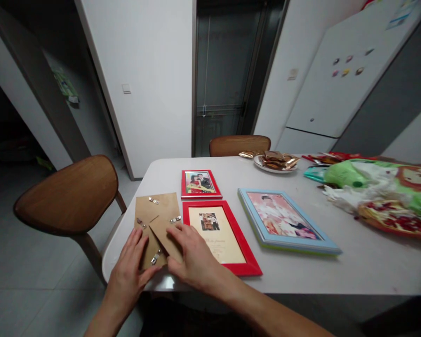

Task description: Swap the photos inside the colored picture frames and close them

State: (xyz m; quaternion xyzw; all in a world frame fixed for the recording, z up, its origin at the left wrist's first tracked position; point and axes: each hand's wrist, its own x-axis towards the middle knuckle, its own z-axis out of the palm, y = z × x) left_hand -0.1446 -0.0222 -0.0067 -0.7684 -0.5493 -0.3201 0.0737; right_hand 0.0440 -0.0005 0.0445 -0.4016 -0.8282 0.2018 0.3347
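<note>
A brown backing board (164, 201) with several metal clips lies at the table's left end. My left hand (129, 264) rests along its left and lower edge, fingers on the board and thumb apart at the bottom. Over the board's right part, my right hand (189, 252) pinches the brown flap (162, 230), which is slightly raised. Just right of it lies a large red frame (235, 229) with a cream sheet and small photo. Behind that is a smaller red frame (200, 196). Farther right sits a light blue frame (294, 243), on top of something green-edged.
Wooden chairs stand at the left (70, 196) and behind the table (240, 146). A plate (277, 172) of wrapped packets is at the back. Green and white bags (347, 174) and a tray of red and pale pieces (400, 217) lie at the right.
</note>
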